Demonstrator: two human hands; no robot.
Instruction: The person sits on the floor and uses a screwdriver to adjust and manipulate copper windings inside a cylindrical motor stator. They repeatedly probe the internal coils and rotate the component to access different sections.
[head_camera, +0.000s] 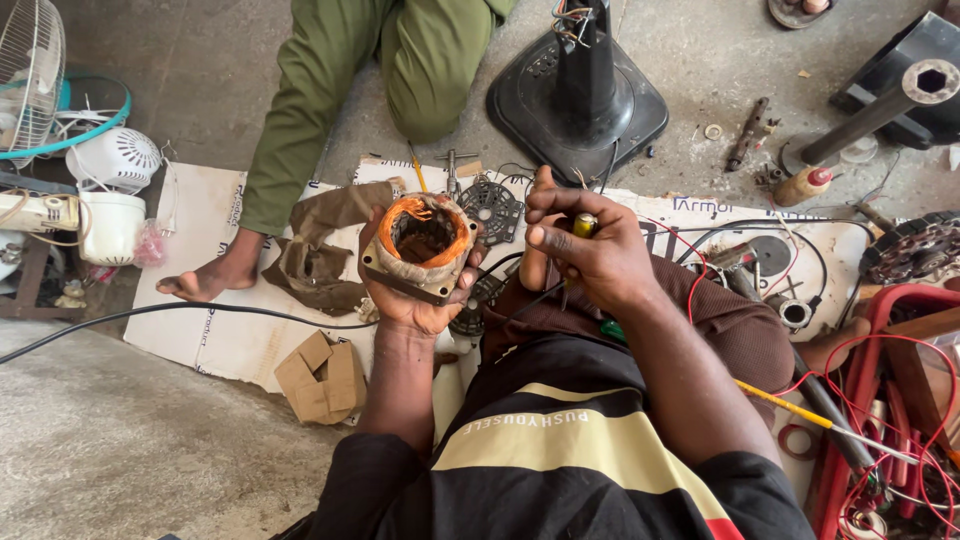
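My left hand (412, 300) cups a square fan motor stator (420, 247) with orange copper windings, its hollow core facing up. My right hand (590, 250) is closed around a small yellow-handled tool (584, 225), held just right of the stator and apart from it. A black cable (510, 305) runs under both hands across my lap.
Another person in green trousers (340, 90) sits opposite, one bare foot (205, 280) on the white cardboard sheet (220, 330). A black fan base (575, 100) stands behind. Brown cloth (320, 250), a cardboard scrap (320, 378), fan parts (70, 180) at left, red crate (890, 420) with wires at right.
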